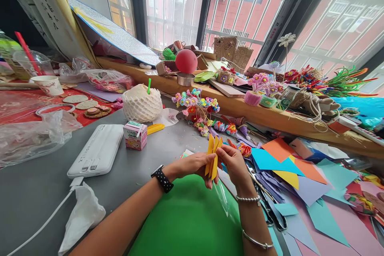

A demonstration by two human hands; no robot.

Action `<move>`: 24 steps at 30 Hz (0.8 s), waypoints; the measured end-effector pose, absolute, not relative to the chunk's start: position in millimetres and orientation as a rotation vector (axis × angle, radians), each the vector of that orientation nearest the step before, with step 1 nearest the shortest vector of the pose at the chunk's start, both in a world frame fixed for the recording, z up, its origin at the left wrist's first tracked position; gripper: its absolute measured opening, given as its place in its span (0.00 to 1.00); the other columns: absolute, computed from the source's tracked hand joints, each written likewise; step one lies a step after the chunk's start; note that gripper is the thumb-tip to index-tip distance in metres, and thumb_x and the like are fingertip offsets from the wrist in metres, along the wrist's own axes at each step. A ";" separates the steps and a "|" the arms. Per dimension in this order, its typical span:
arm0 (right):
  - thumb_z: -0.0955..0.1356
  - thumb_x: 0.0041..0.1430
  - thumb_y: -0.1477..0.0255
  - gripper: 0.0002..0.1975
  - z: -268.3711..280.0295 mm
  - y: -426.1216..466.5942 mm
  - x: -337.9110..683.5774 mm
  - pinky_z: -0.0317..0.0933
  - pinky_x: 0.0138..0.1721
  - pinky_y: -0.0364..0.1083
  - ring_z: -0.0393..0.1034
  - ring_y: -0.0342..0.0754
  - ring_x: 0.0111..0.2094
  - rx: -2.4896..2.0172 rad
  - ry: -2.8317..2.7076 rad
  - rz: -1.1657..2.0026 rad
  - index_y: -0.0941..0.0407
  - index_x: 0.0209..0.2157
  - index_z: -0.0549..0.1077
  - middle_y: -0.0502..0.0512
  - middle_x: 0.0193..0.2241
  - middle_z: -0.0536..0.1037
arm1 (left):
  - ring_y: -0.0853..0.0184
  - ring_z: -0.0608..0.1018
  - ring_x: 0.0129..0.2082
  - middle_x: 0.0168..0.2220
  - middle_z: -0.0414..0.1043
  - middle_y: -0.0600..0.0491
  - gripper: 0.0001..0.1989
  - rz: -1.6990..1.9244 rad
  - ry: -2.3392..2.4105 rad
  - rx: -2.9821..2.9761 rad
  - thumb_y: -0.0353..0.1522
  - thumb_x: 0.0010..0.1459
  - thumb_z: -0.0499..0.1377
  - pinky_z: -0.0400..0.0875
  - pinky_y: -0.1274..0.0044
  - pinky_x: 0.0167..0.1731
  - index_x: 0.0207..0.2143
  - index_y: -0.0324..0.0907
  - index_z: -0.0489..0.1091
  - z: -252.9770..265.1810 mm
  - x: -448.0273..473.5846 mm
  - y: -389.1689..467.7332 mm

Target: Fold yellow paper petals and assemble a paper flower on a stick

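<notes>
Several folded yellow paper pieces [213, 155] stand upright, fanned side by side, between my two hands. My left hand [192, 167], with a dark dotted watch band at the wrist, pinches their left side. The fingertips of my right hand [234, 162] press on their upper right edge. Below the fingers hangs a clear plastic strip [222, 199]; whether a hand grips it cannot be seen. Both hands are above a smooth green surface [183, 218]. To the right of my right hand lie scissors [277, 216], partly covered by my forearm and paper.
Coloured paper sheets [318, 204] spread over the right side. At left are a white power bank [96, 150] with a cable, a small drink carton [135, 136] and a net-wrapped coconut [142, 104]. Crocheted flowers [196, 106] stand ahead, before a wooden sill [234, 98] loaded with crafts.
</notes>
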State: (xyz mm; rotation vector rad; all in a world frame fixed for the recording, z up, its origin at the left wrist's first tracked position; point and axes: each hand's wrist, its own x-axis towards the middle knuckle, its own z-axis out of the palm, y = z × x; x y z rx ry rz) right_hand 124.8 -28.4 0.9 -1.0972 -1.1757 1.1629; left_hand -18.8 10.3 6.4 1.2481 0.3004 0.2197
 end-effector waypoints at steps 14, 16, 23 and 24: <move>0.67 0.45 0.65 0.11 -3.7 -24.9 125.3 0.52 0.20 0.39 0.56 0.37 0.17 -1.120 -1.157 1.134 0.59 0.19 0.67 0.45 0.15 0.63 | 0.75 0.67 0.16 0.20 0.65 0.55 0.21 0.300 0.453 1.390 0.47 0.52 0.44 0.58 0.82 0.15 0.27 0.37 0.60 7.0 -12.3 6.5; 0.67 0.44 0.65 0.12 -3.5 -24.8 125.7 0.51 0.19 0.39 0.55 0.37 0.17 -1.118 -1.149 1.133 0.59 0.18 0.66 0.45 0.14 0.62 | 0.75 0.66 0.15 0.19 0.64 0.55 0.21 0.274 0.436 1.393 0.47 0.53 0.44 0.56 0.83 0.14 0.26 0.37 0.61 8.7 -14.1 6.9; 0.68 0.42 0.66 0.12 -3.7 -26.1 129.6 0.51 0.19 0.39 0.55 0.37 0.16 -1.094 -1.200 1.094 0.58 0.16 0.64 0.45 0.13 0.63 | 0.76 0.63 0.16 0.20 0.64 0.54 0.21 0.175 0.257 1.268 0.48 0.53 0.43 0.54 0.82 0.13 0.26 0.38 0.59 9.9 -19.2 7.6; 0.68 0.41 0.66 0.12 -3.4 -26.3 130.0 0.51 0.19 0.39 0.56 0.37 0.16 -1.091 -1.204 1.095 0.58 0.16 0.65 0.45 0.13 0.63 | 0.75 0.64 0.16 0.21 0.65 0.53 0.21 0.175 0.246 1.255 0.48 0.52 0.44 0.54 0.82 0.14 0.27 0.38 0.58 9.7 -19.0 7.5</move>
